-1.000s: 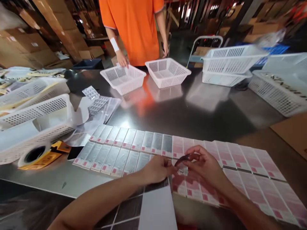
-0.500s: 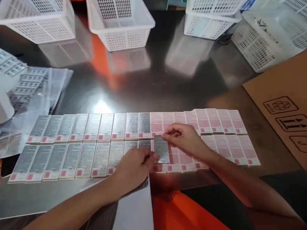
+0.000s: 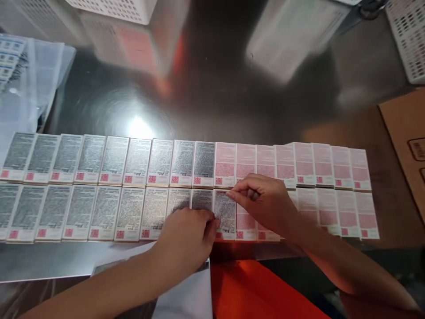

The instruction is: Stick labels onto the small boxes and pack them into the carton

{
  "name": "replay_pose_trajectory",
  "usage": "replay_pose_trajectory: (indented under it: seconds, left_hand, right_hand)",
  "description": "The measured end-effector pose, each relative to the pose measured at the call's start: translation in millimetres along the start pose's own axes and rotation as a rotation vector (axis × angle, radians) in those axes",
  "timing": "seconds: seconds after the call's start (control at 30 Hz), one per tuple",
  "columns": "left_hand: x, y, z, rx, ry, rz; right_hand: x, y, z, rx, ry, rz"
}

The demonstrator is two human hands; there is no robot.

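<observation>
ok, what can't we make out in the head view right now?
All in the head view:
Fine print on the grey-printed sticker: too small and blurred.
Whether the right hand pinches that sticker: the hand itself hides the contact.
Lower-row pink-faced boxes: partly covered by the right hand.
White perforated basket: cut off by top edge.
Cardboard carton: cut off by right edge.

Dark-faced boxes (image 3: 113, 159): nine are lying in the far row, ten are showing in the near row.
Pink-faced boxes (image 3: 359, 166): eight are lying far; the near count is being partly hidden.
White baskets (image 3: 410, 37): at least two are showing.
Hands (image 3: 186, 235): two are showing.
</observation>
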State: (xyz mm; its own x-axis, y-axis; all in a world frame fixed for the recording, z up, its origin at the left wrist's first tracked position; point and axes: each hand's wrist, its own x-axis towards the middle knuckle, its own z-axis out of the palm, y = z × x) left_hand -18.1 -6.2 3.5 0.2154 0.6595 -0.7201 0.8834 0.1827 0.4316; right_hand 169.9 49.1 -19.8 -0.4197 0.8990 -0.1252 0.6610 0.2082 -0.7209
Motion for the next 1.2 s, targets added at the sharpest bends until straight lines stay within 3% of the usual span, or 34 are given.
replay_pose_trajectory:
  seconds: [1.2]
  left_hand:
    - [6.7,-0.7,-2.7,0.023,-0.058,-0.025]
  right_hand:
    - [1.0,-1.2,0.2,-0.052,-0.041,0.012]
